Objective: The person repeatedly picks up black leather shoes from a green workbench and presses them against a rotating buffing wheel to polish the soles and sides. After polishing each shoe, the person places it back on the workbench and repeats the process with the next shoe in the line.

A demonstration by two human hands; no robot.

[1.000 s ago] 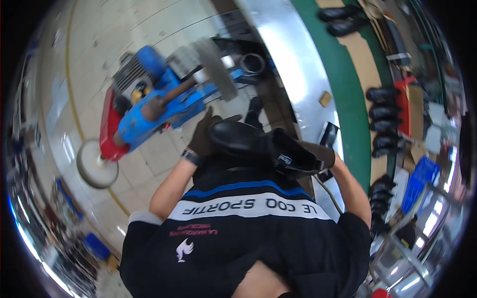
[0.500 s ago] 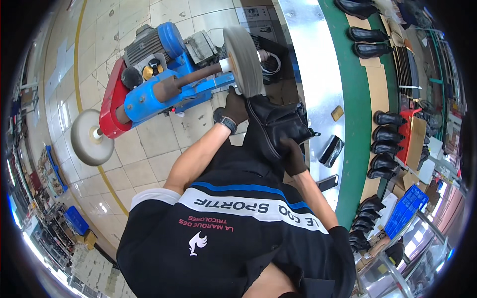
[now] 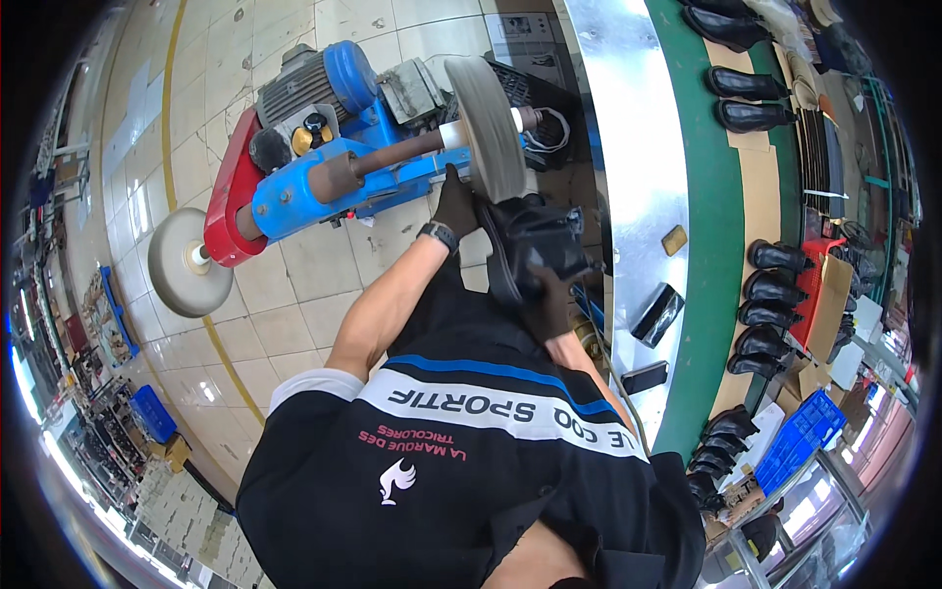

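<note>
A black leather boot (image 3: 540,236) is held against the lower edge of a grey buffing wheel (image 3: 487,128), which looks blurred. My left hand (image 3: 455,208), in a dark glove, grips the boot by its sole side close to the wheel; one finger points up and the others are partly hidden. On the near side, my gloved right hand (image 3: 549,306) is closed round the upper part of the boot. The wheel sits on the shaft of a blue and red polishing machine (image 3: 304,196), with a second, pale wheel (image 3: 186,263) at its left end.
Right of me runs a metal bench (image 3: 643,147) bearing a small tan block (image 3: 674,240), a shiny black packet (image 3: 657,315) and a phone (image 3: 645,377). Beyond it, several black boots (image 3: 775,287) line a green surface (image 3: 714,196). A blue crate (image 3: 803,430) stands at the lower right.
The boot has turned in my hands and sits more upright, its sole edge now facing left. My right hand has moved slightly left and nearer me; my left hand has shifted slightly left.
</note>
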